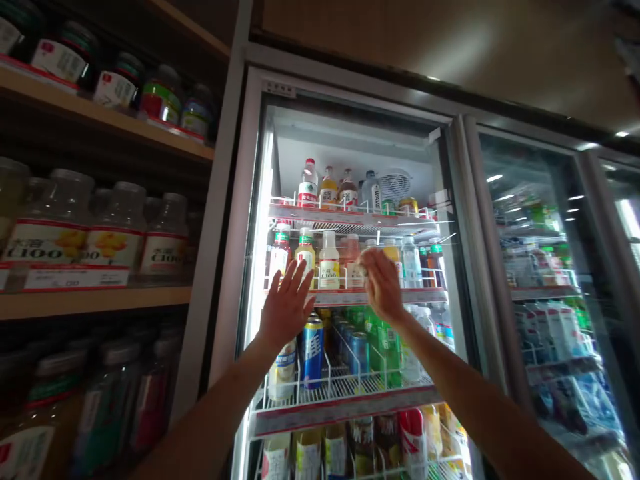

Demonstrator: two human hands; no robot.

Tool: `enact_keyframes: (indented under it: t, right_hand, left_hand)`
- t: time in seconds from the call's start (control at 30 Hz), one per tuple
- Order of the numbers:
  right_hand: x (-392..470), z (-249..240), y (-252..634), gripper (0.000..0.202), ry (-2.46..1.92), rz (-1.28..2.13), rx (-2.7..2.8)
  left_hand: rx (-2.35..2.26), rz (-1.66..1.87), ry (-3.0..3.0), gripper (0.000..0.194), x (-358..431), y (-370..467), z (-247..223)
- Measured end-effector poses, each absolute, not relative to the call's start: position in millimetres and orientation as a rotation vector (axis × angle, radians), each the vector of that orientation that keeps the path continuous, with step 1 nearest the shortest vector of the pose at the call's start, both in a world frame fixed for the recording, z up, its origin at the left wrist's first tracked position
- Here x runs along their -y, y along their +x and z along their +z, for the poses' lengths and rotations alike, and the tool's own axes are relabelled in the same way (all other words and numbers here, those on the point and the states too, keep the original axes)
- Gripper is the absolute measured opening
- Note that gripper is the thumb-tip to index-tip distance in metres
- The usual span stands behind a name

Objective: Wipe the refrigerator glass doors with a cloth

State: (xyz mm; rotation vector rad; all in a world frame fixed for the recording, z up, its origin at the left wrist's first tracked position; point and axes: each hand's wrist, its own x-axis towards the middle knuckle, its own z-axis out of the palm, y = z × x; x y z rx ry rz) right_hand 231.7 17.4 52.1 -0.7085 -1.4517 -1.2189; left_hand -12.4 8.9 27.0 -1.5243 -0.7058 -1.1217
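My left hand [286, 308] is raised with its fingers spread, in front of the drinks fridge's glass door [340, 120]. Whether its palm rests on the glass I cannot tell. To its right, my right hand [383, 283] is closed, with a small pale edge of something showing at its fingertips; its kind is not clear. Behind the hands, on the fridge's second shelf, stand a bottle with a yellow label [329, 261] and several others. Below my left hand is a blue can [313, 353] on a wire rack.
On the left, wooden shelves [100, 297] hold several bottles [116, 227] close to the fridge frame [217, 220]. A second glass-door fridge [533, 220] adjoins on the right, with reflections on its glass. A brown panel [380, 40] runs above.
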Motion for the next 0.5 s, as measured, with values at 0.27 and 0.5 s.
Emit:
enact_keyframes:
  t: [0.27, 0.5]
  right_hand:
    - [-18, 46, 206, 0.058, -0.638, -1.249, 1.519]
    - [-21, 63, 248, 0.049, -0.705, -1.109, 1.211]
  left_hand:
    - [0.721, -1.136, -1.532, 0.049, -9, -12, 25]
    - [0.760, -1.122, -1.551, 0.049, -9, -10, 23]
